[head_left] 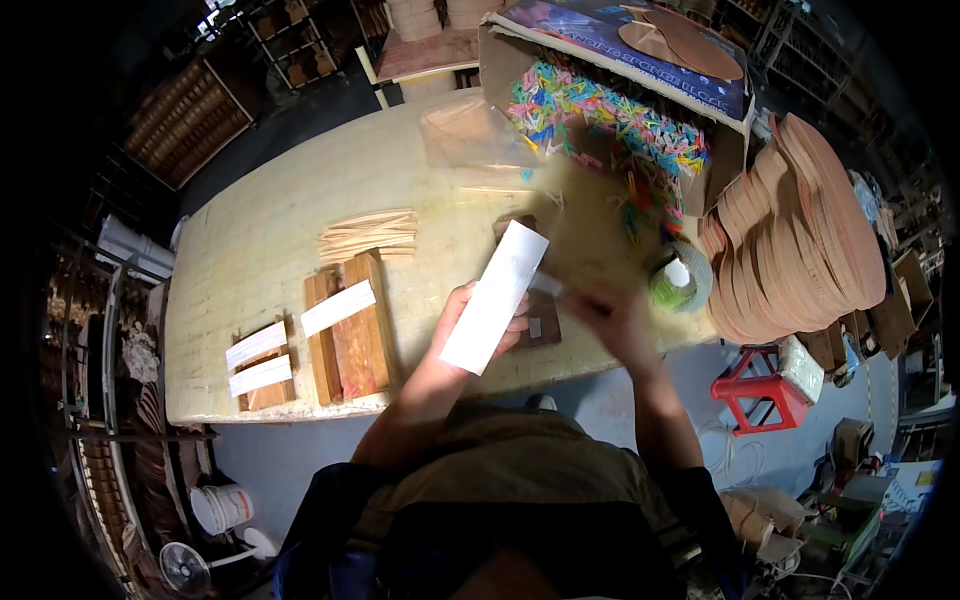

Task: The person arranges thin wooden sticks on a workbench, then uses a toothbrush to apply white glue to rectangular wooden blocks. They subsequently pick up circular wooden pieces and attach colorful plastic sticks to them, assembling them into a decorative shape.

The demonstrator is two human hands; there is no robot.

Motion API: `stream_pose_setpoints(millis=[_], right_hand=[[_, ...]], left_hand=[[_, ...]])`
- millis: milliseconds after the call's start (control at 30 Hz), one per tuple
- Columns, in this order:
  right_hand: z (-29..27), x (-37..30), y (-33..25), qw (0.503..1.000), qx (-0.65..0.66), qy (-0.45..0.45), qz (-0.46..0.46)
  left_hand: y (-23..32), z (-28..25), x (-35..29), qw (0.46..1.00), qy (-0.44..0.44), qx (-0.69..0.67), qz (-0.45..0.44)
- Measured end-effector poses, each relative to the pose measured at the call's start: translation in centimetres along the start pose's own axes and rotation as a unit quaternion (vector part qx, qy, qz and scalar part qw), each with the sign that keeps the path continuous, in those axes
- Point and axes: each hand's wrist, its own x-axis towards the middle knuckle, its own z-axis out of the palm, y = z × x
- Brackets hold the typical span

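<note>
My left hand (pixel 452 318) is wrapped round a long white rectangular piece (pixel 494 298) that looks like paper. It is tilted, its upper end leaning right. My right hand (pixel 622 328), smeared by motion, is just to its right, over the table's near edge; whether it holds anything I cannot make out. A dark brown block (pixel 543 328) lies partly hidden behind the white piece. To the left, more white slips lie across wooden blocks: one slip (pixel 338 308) on a larger wooden block (pixel 372 350), and slips (pixel 260 375) on a smaller wooden block (pixel 262 398).
A pale table (pixel 235 235) carries thin wooden strips (pixel 368 236) and a plastic bag (pixel 470 135). At the back right, an open box (pixel 735 115) spills small coloured clips (pixel 600 115). A green roll (pixel 680 280) sits by stacked curved wooden pieces (pixel 800 240). A red stool (pixel 765 390) stands below.
</note>
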Motion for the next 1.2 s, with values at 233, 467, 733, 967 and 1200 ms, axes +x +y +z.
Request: stream_pose_setpoints(millis=[233, 467, 733, 967, 1200], right_hand=[[1.5, -0.4, 0.6, 0.985, -0.138, 0.077, -0.071], [4.2, -4.3, -1.4, 0.960, -0.106, 0.004, -0.260], [4.2, -3.9, -1.9, 0.955, -0.112, -0.031, -0.272], [5.2, -2.5, -2.3, 0.955, -0.131, -0.017, -0.264], [3.3, -1.7, -1.7, 0.990, 0.037, -0.120, -0.063]], left_hand=[[0.8, 0.3, 0.3, 0.999, -0.015, -0.051, -0.005], [2.7, -0.4, 0.1, 0.994, 0.065, -0.035, 0.076], [2.6, -0.9, 0.4, 0.990, 0.054, -0.099, 0.082], [1.9, -1.3, 0.2, 0.994, 0.062, -0.055, 0.076], [1.3, -1.2, 0.0, 0.999, 0.020, 0.001, 0.046]])
